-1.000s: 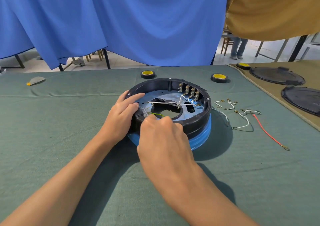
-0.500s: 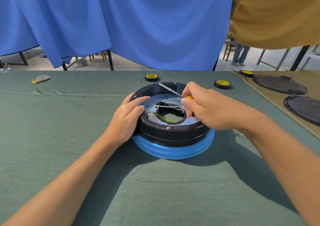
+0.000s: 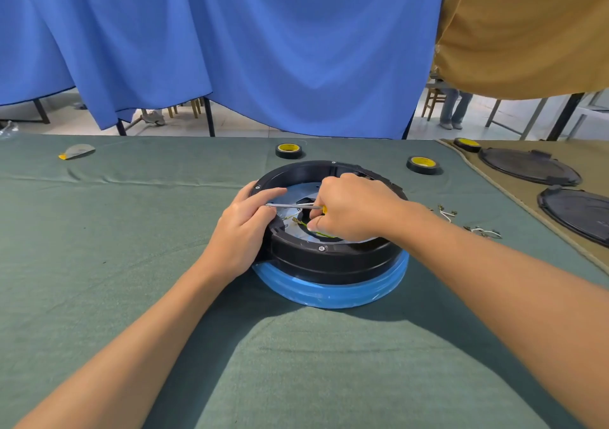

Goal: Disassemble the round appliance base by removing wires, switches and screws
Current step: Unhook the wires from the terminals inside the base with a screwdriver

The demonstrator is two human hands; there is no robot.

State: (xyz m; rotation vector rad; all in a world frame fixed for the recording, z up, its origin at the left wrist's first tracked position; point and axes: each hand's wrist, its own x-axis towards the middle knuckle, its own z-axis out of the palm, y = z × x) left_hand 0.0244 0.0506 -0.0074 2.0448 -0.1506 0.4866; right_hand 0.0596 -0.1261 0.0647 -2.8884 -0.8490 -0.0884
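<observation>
A round black appliance base (image 3: 329, 259) with a blue lower ring sits at the middle of the green cloth. My right hand (image 3: 354, 209) is over its open top and grips a screwdriver (image 3: 293, 205) with a yellow handle, shaft pointing left. The shaft's tip lies at the fingers of my left hand (image 3: 242, 231), which rests on the base's left rim. A green-yellow wire (image 3: 304, 223) shows inside the base under my right hand. Most of the inner parts are hidden by that hand.
Removed white wires (image 3: 482, 231) lie on the cloth to the right of the base. Two tape rolls (image 3: 289, 150) (image 3: 423, 164) stand behind it. Black round covers (image 3: 527, 170) lie on the tan cloth at far right. A grey scrap (image 3: 76, 151) lies far left.
My right hand has moved from the base's near rim to over its top, now gripping the screwdriver. The shaft has swung down to point left at my left fingers.
</observation>
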